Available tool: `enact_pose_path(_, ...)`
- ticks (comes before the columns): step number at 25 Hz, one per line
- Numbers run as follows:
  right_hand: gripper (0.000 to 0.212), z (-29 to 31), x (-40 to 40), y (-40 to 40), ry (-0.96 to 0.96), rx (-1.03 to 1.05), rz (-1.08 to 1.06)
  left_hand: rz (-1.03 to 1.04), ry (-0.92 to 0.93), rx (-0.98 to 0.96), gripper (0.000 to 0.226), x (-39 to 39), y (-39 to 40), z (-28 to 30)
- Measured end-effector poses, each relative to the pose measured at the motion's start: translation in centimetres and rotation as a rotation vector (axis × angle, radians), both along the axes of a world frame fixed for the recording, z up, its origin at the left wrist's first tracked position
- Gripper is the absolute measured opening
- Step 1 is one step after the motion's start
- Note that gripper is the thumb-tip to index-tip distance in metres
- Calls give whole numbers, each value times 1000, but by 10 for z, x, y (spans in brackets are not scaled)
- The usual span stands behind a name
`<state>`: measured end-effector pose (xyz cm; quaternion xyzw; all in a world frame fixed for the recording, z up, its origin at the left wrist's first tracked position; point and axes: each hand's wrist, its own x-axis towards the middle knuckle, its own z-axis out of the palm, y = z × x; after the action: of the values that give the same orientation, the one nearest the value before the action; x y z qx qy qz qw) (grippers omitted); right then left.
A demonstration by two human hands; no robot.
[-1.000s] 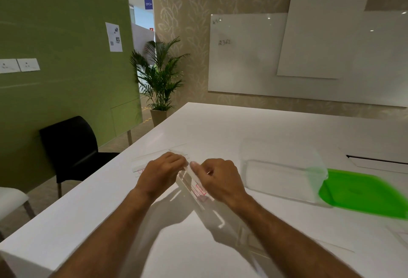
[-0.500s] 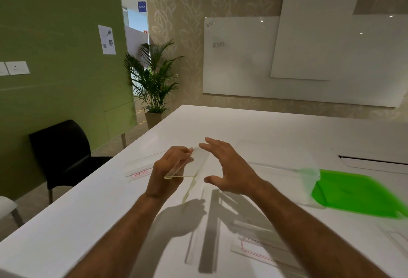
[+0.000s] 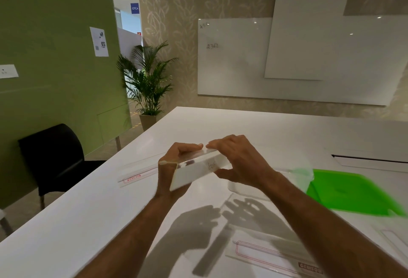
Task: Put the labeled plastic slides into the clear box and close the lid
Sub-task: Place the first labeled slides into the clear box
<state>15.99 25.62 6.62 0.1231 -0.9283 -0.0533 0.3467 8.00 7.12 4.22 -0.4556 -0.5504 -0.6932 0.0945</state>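
Both hands hold one clear plastic slide (image 3: 198, 170) above the white table (image 3: 88, 218). My left hand (image 3: 176, 163) grips its left end and my right hand (image 3: 238, 163) pinches its right end. The slide is tilted and bears handwriting. A second slide with a red label (image 3: 136, 173) lies flat on the table to the left. A third red-outlined slide (image 3: 271, 255) lies near the front, partly under my right forearm. The clear box (image 3: 287, 180) stands open behind my right hand. Its green lid (image 3: 348, 194) lies flat to the right.
A black chair (image 3: 53, 156) stands at the table's left side. A potted palm (image 3: 148, 85) stands by the far wall, under a whiteboard (image 3: 231, 57). A slot (image 3: 371, 159) is cut into the table at the right. Another slide edge (image 3: 390, 237) shows at the right.
My left hand lifted a slide off the table. My right hand, open half a second ago, has closed on its other end, and the slide has turned flatter toward me.
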Motion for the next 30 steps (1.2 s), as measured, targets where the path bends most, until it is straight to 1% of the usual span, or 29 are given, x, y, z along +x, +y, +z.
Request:
enact_pose_path(1, 65, 3, 3, 6, -4, 4, -13, -22, -32, 76, 31, -1, 3, 0)
enact_pose_path(3, 64, 11, 8, 19, -27, 16, -47, -88, -202, 202, 31, -6, 6, -2)
enact_pose_path(5, 64, 21, 14, 31, -67, 23, -89, -186, -318, 256, 33, -12, 9, -4)
enact_pose_path(7, 63, 30, 21, 42, -110, 25, -124, -247, -325, 262, 40, -14, 13, 0)
enact_pose_path(8, 63, 35, 24, 48, -132, 26, -142, -239, -283, 246, 50, -15, 16, 2)
enact_pose_path(9, 62, 39, 28, 53, -152, 27, -160, -211, -206, 202, 60, -16, 18, 3)
enact_pose_path(10, 62, 42, 32, 59, -171, 30, -181, -163, -104, 134, 62, -17, 21, 3)
enact_pose_path(13, 66, 49, 42, 73, -224, 57, -260, 44, 181, -96, 51, -25, 30, 7)
enact_pose_path(15, 69, 51, 47, 81, -251, 48, -306, 134, 293, -183, 45, -31, 39, 12)
enact_pose_path(19, 67, 55, 54, 101, -315, -84, -434, 134, 416, -372, 43, -42, 64, 30)
enact_pose_path(22, 62, 57, 55, 118, -358, -156, -514, 82, 480, -497, 37, -51, 90, 42)
enact_pose_path(24, 55, 55, 53, 131, -384, -191, -536, 85, 528, -598, 36, -53, 110, 47)
enact_pose_path(27, 47, 50, 48, 151, -467, -220, -550, 124, 542, -770, 46, -56, 137, 52)
enact_pose_path(30, 40, 41, 41, 166, -563, -234, -567, 125, 616, -939, 42, -58, 160, 53)
